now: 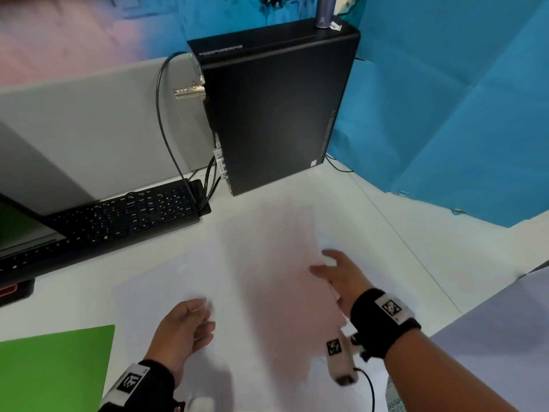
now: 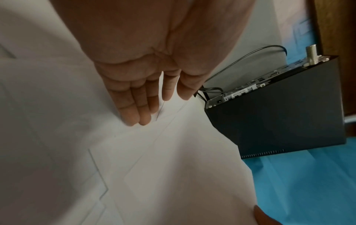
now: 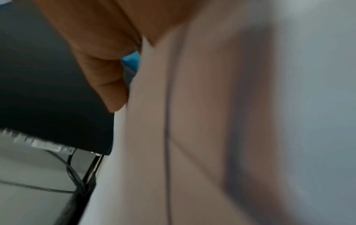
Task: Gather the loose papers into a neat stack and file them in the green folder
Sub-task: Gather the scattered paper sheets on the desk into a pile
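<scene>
Loose white papers (image 1: 166,286) lie overlapping across the white desk (image 1: 401,242). One blurred sheet (image 1: 276,263) is raised above them. My right hand (image 1: 322,263) grips its right edge; in the right wrist view the thumb (image 3: 109,91) lies against the sheet (image 3: 192,121), which hides the fingers. My left hand (image 1: 205,316) is at the sheet's left side with relaxed fingers. In the left wrist view the straight fingertips (image 2: 134,120) touch the papers (image 2: 154,167) on the desk. The green folder (image 1: 56,367) lies flat at the lower left, apart from both hands.
A black computer tower (image 1: 273,114) stands at the back with cables (image 1: 166,129) running down its left side. A black keyboard (image 1: 124,215) and a laptop (image 1: 20,233) sit at the left. Blue sheeting (image 1: 445,114) covers the wall at the right.
</scene>
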The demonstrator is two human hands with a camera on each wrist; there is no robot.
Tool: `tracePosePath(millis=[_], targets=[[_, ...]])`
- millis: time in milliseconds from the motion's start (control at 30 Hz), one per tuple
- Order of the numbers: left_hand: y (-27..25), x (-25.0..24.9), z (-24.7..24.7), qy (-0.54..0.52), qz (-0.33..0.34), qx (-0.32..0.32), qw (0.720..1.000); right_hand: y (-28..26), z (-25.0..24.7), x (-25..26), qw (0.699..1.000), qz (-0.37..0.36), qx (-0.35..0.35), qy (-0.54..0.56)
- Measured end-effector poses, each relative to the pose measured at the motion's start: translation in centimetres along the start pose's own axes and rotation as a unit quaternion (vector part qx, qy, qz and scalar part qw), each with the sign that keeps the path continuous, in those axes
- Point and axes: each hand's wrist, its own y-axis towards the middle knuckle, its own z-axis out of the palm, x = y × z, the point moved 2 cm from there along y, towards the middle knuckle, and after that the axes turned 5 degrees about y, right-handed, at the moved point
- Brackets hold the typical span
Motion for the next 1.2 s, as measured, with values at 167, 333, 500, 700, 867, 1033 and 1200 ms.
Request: tracePosePath(millis=[167, 333, 500, 700, 867, 1033, 1200], targets=[[0.0, 0.2, -0.7, 0.021, -0.004, -0.003, 1.000, -2.0, 1.4, -2.9, 0.997, 0.060, 0.029, 0.024], [1.5, -0.5, -2.6, 0.170, 0.088, -0.085, 0.978, -2.7, -1.6, -1.7, 0.998, -0.006, -0.005, -0.062], [1.7, -1.6, -3.0, 0.144, 0.044, -0.079, 0.985, -4.3, -7.5, -2.4, 0.998, 0.023, -0.040, 0.031], [0.5, -2.7, 0.0, 0.091, 0.038, -0.005, 0.995, -7.1, -8.7, -3.9, 0.989, 0.062, -0.028, 0.128], [-0.3, -4.1, 1.8, 0.006, -0.006, 0.093, 0.996, -7.6, -9.6, -4.8, 0.989, 0.087, -0.007, 0.116], [-1.7, -3.8, 4.1, -0.183, -0.074, 0.147, 0.969, -7.4, -8.5, -5.6, 0.986, 0.101, -0.003, 0.135], [-2.4, -1.4, 5.9, -0.001, -0.046, 0.081, 0.996, -7.3, -7.3, -5.7, 0.992, 0.074, 0.009, 0.098]])
